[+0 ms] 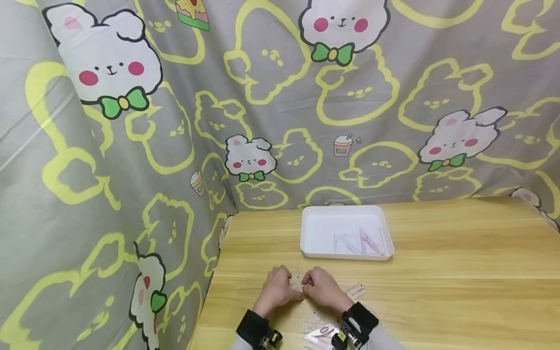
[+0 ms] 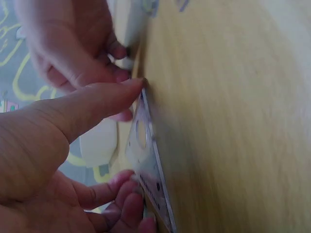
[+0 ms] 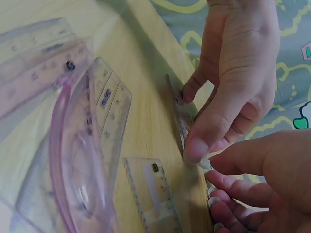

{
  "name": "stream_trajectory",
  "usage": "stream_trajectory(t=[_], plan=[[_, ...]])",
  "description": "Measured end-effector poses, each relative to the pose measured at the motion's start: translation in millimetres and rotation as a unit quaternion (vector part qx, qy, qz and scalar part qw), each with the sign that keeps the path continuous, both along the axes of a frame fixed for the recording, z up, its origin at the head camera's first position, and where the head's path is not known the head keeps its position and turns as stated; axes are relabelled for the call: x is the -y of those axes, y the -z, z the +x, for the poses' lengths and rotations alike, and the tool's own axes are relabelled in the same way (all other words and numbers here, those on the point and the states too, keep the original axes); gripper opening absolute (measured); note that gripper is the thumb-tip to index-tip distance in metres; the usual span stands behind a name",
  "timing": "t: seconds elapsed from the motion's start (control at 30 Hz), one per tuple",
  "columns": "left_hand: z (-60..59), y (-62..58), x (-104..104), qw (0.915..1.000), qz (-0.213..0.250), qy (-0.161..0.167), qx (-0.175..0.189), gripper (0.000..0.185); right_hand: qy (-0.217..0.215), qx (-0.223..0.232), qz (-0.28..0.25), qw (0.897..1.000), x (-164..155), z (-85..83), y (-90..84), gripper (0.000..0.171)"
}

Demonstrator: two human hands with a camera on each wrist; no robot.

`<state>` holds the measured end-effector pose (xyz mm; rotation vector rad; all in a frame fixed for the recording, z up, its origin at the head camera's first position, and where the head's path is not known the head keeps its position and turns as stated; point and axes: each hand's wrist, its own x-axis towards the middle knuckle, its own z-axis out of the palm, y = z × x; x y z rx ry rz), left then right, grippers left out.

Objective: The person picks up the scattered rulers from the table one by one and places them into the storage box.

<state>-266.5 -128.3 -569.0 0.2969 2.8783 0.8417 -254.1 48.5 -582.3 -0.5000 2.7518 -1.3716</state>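
Both hands meet near the table's front edge and pinch one small clear ruler [image 1: 298,283] between them. It stands on its long edge on the wood. My left hand [image 1: 286,288] holds it with thumb above and curled fingers below, and the ruler [image 2: 146,162] shows close up in the left wrist view. My right hand [image 1: 308,288] pinches the same ruler's [image 3: 176,109] end between thumb and fingertips [image 3: 214,165].
A white tray [image 1: 315,250] with clear set squares and rulers sits just beyond the hands. More clear rulers [image 1: 355,291] and a pink-edged protractor [image 3: 73,165] lie by my right wrist. A printed cloth closes off the left and back of the wooden table [image 1: 459,282].
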Motion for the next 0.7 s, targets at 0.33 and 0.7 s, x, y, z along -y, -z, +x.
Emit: stream_trajectory(t=[0.33,0.7], plan=[[2.9,0.7,2,0.9995,0.002,0.032,0.0,0.054,0.001,0.003,-0.013,1.0,3,0.4,2.8,0.014],[6.2,4.0,30,0.9988,-0.005,0.049,-0.008,0.053,0.002,0.021,-0.017,1.0,-1,0.0,4.9,0.013]])
